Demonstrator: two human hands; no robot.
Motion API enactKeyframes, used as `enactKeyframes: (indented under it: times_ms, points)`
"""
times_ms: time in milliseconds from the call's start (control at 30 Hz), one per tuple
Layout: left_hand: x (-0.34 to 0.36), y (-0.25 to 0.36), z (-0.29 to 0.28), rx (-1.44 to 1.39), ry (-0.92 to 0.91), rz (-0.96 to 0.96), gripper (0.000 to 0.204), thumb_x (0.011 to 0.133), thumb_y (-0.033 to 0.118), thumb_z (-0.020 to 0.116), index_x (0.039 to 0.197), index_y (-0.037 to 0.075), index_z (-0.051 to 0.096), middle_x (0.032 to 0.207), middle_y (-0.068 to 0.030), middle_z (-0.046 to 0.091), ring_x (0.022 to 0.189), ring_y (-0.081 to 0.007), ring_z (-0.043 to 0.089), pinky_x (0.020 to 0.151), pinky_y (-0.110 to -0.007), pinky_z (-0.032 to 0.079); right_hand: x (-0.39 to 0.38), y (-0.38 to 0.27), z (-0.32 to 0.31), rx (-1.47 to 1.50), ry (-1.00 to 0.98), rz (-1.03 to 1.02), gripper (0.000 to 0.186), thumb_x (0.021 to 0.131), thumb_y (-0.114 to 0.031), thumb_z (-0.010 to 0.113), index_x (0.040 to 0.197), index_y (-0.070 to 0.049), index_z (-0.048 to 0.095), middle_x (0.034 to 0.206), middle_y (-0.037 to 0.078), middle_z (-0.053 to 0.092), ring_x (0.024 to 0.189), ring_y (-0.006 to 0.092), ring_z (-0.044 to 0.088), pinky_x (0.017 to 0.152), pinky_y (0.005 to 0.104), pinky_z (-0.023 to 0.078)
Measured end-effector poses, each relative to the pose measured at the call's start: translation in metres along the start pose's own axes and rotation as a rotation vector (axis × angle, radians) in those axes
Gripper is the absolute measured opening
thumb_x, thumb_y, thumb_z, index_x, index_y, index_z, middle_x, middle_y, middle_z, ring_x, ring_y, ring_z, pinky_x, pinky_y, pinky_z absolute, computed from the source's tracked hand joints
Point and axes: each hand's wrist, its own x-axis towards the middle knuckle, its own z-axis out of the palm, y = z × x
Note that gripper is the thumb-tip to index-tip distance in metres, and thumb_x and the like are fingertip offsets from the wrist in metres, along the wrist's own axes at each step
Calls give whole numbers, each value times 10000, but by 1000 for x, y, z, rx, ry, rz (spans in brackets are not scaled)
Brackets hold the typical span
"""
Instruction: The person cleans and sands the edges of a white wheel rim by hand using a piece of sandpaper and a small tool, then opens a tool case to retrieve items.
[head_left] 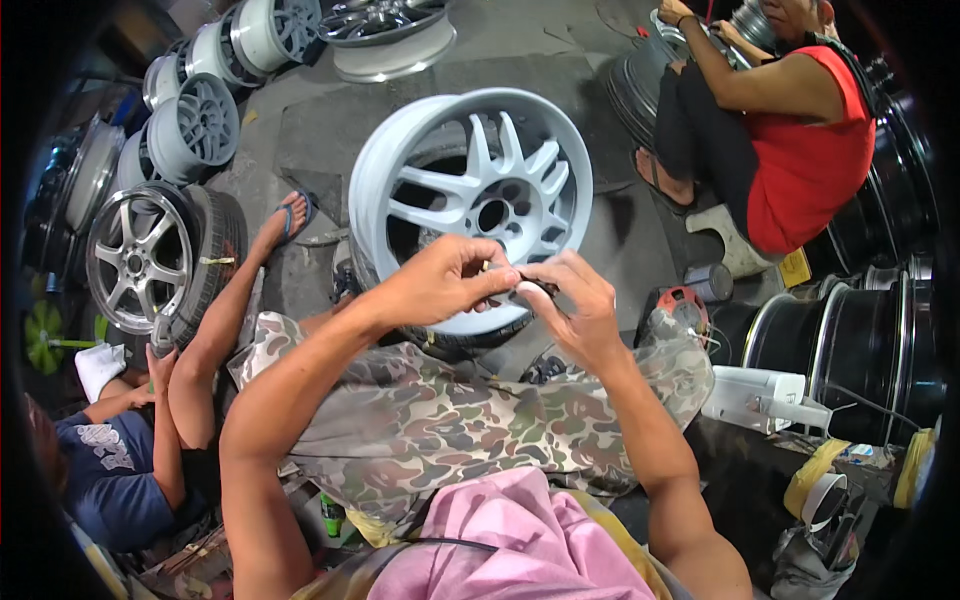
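1. The left hand (462, 275) and right hand (582, 308) meet at their fingertips; the right thumb and forefinger are pinched on a small dark piece (538, 286); the left fingers are curled toward the thumb, though I cannot tell whether they grip it too.
2. That piece sits between the hands, above the near side of a grey wheel (513, 155); it looks light and easy to drop, best pinched by its edges; its stiffness I cannot judge.
3. The wheel lies face up on a black tyre (505, 333); it is probably heavy and rigid, its pale matt surface perhaps easily marked; the outer lip (583, 190) or the spokes (440, 182) would give two hands a sound hold.
4. Nearer the body are camouflage trousers (440, 420) and a pink cloth (510, 540).
5. Farther out, a co-worker in red (815, 150) handles another wheel at right; a co-worker in dark blue (115, 480) sits at left, near a tyred wheel (180, 270); pale wheels (205, 50) stand beyond.
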Motion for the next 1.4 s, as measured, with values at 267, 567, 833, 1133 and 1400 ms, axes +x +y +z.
enactKeyframes:
  times_ms: [267,567,833,1133,1400]
  points:
    - [-5,8,-1,72,30,48,332,1039,339,679,942,21,693,729,7,634,646,-51,565,576,-233,454,1,-5,0,206,-47,235,115,945,-51,724,1042,7,748,795,106,662,681,196,616,639,323,487]
    - [-10,6,2,-79,24,-73,405,1074,396,607,1016,12,724,830,1,678,712,-50,614,615,-220,507,9,-11,3,39,12,120,139,919,-48,756,1048,4,761,791,81,669,679,159,601,621,304,474]
    - [-7,3,-1,72,15,89,347,1077,351,612,1036,19,706,828,4,679,708,-35,583,609,-214,482,1,-5,3,382,-40,416,188,941,-56,738,1114,16,754,782,75,637,657,136,577,629,278,462]
    - [-12,7,-3,-103,26,-53,335,1055,341,654,947,28,703,763,11,645,659,-39,568,583,-204,470,10,-12,3,-51,28,-19,309,817,23,814,1119,-10,758,745,72,592,661,222,570,596,345,463]
    - [-10,4,-13,-216,-26,-112,327,1035,362,684,928,54,710,780,23,661,649,-38,572,575,-192,448,9,-9,5,-148,115,-171,357,792,-20,854,1135,-17,753,806,86,640,677,227,603,606,354,491]
